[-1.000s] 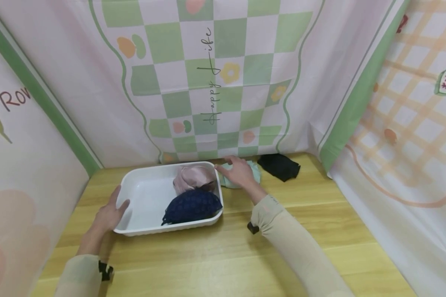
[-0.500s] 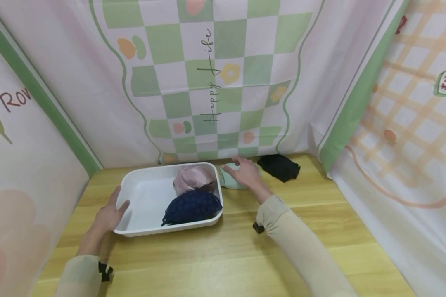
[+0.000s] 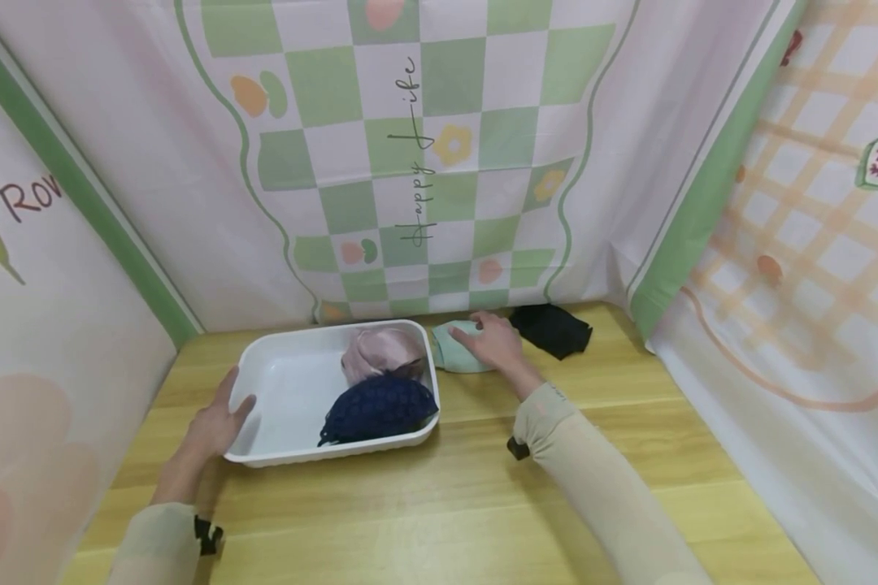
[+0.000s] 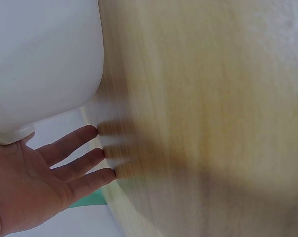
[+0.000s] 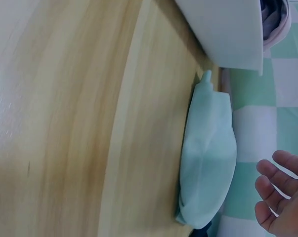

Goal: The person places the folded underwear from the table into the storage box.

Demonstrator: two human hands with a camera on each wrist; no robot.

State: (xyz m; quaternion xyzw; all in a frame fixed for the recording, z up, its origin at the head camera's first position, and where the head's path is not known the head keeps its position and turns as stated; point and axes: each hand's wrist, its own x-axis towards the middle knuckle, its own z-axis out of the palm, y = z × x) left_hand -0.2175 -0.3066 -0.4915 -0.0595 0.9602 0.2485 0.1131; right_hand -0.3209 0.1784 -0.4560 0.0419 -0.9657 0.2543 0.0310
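Observation:
A white plastic tray (image 3: 281, 398) stands on the wooden table. My left hand (image 3: 212, 424) rests at its left rim, thumb over the edge. In the left wrist view its fingers (image 4: 82, 158) stretch down outside the tray, tips at the tabletop. Inside the tray lie a shiny pink garment (image 3: 388, 349) and a domed navy garment (image 3: 380, 406) with thin straps, both resembling folded bras. Right of the tray lies a smooth folded mint-green garment (image 5: 208, 153). Above it hovers my right hand (image 3: 499, 345), fingers loosely bent and apart from the cloth in the right wrist view.
Black folded cloth (image 3: 552, 331) lies at the back right of the wooden table (image 3: 410, 512), beyond my right hand. A green-checked curtain (image 3: 424, 162) hangs right behind the tray, and printed curtains close off both sides.
My right hand has moved right, from the tray's right rim to over the mint-green garment. The left hand and the tray have stayed in place.

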